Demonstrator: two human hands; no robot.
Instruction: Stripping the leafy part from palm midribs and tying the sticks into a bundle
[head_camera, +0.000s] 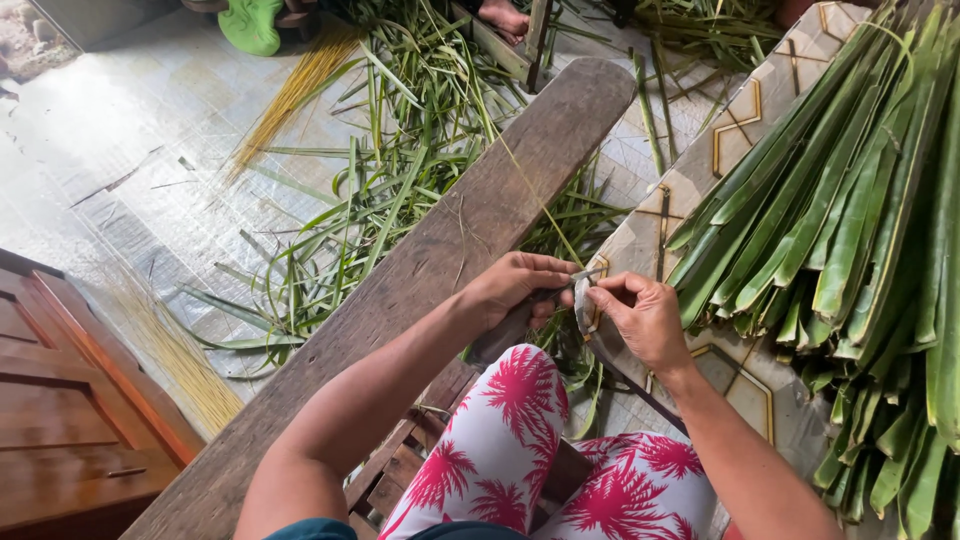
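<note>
My left hand (512, 288) is closed around the dark handle of a knife (497, 340). Its short blade (582, 303) points up between my two hands. My right hand (645, 318) pinches a thin leaf strip (540, 205) against the blade. The strip runs up and left over a wooden plank (440, 260), and a dark length of it trails down past my right wrist. Both hands hover above my knees, which are in red-and-white patterned trousers (520, 430).
A thick stack of long green leaves (850, 220) lies on a patterned mat at right. Loose green leaf trimmings (380, 190) litter the floor beyond the plank, with yellow rib bundles (290, 95) nearby. A wooden door panel (60, 400) lies at left. Another person's foot (503, 15) shows at top.
</note>
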